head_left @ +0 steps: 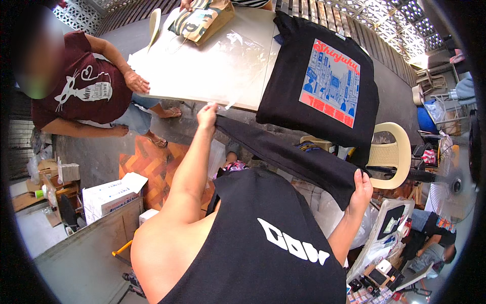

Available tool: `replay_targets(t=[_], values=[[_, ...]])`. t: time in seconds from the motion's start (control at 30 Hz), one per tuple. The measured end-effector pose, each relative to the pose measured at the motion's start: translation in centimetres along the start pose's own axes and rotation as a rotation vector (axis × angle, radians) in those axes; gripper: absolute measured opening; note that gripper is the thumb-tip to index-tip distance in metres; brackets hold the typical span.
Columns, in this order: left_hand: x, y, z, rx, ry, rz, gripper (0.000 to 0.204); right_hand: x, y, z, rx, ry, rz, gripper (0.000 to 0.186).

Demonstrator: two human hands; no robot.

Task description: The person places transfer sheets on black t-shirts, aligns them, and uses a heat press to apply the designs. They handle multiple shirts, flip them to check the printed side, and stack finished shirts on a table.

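Note:
A length of black cloth [283,149] is stretched between my two hands in front of me, below the table's near edge. My left hand [207,115] is closed on its left end, with the fingers pinched. My right hand [361,188] grips the other end, thumb on top. Just beyond it a black T-shirt [273,96] with a blue, grey and red print [331,81] lies over the table [202,86] and hangs off its near edge. Whether the cloth joins this shirt I cannot tell. A small clear plastic scrap [230,105] is beside my left hand.
A person in a maroon shirt [83,76] stands at the left, one hand on the table. At the far side another person's hand [186,5] is by a camouflage-patterned bag [200,23]. A cream plastic chair [402,157] and a fan [455,185] stand at the right; boxes [109,197] at the left.

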State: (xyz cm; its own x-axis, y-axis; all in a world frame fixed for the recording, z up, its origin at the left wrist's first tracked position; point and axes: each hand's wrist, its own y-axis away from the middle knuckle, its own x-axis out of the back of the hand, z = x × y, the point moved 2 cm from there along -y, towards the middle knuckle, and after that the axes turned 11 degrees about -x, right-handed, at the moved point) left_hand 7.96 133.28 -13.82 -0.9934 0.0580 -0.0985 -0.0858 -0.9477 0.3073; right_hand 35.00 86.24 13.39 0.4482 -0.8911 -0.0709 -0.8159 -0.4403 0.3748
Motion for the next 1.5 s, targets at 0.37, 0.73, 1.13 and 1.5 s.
replay_targets(t=[0.37,0.73,1.13,1.5], values=[[9.0,-2.4,7.2,0.269,0.324,-0.171,0.028,-7.7,-3.9,0.4,-0.122,0.008,-0.157,0.02],[12.3,2.1,18.0,-0.128,0.554,0.089,0.029,-6.5,-5.1,-7.3,0.064,0.087,-0.194,0.02],[-4.1,-5.9,48.2,-0.568,0.72,0.018,0.02,-20.0,-24.4,-26.9,0.235,-0.464,-0.17,0.039],[7.3,-4.6,59.1,-1.199,0.786,-0.59,0.029,-19.8,-18.0,-30.7,0.297,-0.515,-0.52,0.04]])
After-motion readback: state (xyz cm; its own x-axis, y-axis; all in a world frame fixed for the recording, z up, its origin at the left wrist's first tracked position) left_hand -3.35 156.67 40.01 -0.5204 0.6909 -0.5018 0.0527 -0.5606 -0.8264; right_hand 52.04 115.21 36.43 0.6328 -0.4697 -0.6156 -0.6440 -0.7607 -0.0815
